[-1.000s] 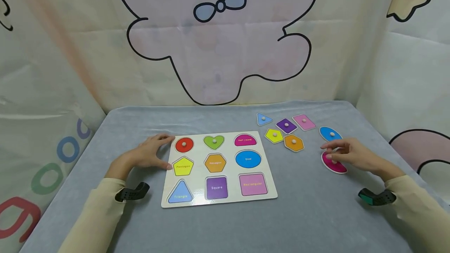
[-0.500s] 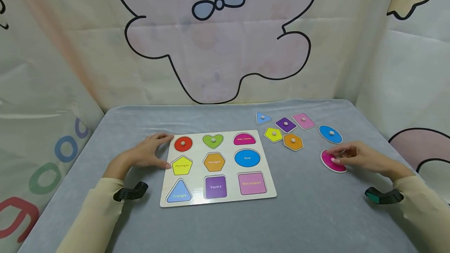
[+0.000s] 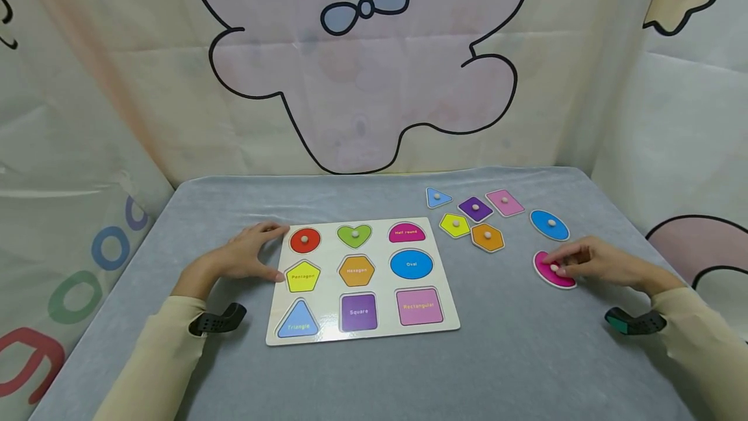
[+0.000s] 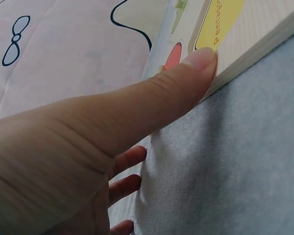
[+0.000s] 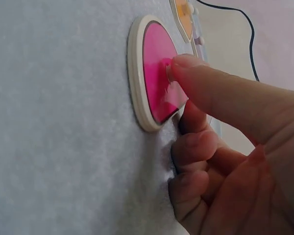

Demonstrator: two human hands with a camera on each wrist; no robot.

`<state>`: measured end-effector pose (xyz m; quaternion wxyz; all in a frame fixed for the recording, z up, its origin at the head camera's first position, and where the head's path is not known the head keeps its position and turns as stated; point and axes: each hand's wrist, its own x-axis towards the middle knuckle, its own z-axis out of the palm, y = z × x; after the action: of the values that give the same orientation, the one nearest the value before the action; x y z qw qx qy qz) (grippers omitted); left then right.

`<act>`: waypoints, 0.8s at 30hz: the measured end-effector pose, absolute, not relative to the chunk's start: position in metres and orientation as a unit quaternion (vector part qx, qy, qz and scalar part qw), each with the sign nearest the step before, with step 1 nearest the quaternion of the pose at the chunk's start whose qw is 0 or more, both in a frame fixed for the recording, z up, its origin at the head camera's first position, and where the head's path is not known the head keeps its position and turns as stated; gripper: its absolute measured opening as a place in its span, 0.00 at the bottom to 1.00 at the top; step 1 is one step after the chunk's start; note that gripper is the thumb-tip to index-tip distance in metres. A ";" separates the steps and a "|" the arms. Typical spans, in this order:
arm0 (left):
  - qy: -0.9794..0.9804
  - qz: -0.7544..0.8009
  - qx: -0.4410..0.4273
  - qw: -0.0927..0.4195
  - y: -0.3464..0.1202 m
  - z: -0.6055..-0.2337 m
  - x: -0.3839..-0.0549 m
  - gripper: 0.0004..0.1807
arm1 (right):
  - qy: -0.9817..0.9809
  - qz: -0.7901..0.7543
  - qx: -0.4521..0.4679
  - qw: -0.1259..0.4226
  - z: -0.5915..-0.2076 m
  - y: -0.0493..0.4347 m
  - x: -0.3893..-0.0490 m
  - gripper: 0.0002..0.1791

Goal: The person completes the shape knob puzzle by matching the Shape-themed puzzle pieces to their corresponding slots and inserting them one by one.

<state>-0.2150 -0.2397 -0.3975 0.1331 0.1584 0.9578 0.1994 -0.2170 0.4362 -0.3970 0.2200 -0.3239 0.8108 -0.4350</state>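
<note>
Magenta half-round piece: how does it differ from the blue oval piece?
The half-round piece is magenta; the oval piece is blue. The half-round piece shows a corner; the oval piece curves all round. The right hand touches the half-round piece, not the oval piece. Both are pale-rimmed and knobbed.

The head camera looked forward and down across the table [image 3: 497, 362] to its far edge; at close range, the sideways-turned left wrist view faced the left edge of the board [image 3: 386, 307], the right wrist view the pink half-round [image 3: 543, 270] toward the table's right edge, both spots shared with the head view.
</note>
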 end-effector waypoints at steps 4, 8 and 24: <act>0.959 0.198 0.156 0.132 -0.239 -0.397 -0.215 0.59 | 0.802 -0.440 -0.333 0.227 -0.398 0.438 -0.220 0.18; 0.959 0.200 0.154 0.132 -0.239 -0.397 -0.214 0.59 | 0.818 -0.424 -0.322 0.217 -0.398 0.439 -0.220 0.16; 0.958 0.200 0.154 0.134 -0.239 -0.398 -0.215 0.59 | 0.876 -0.380 -0.249 0.160 -0.393 0.434 -0.214 0.10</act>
<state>-0.2148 -0.2389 -0.3976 0.1341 0.1537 0.9583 0.2002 -0.2142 0.4337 -0.3931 0.1601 -0.2490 0.8764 -0.3799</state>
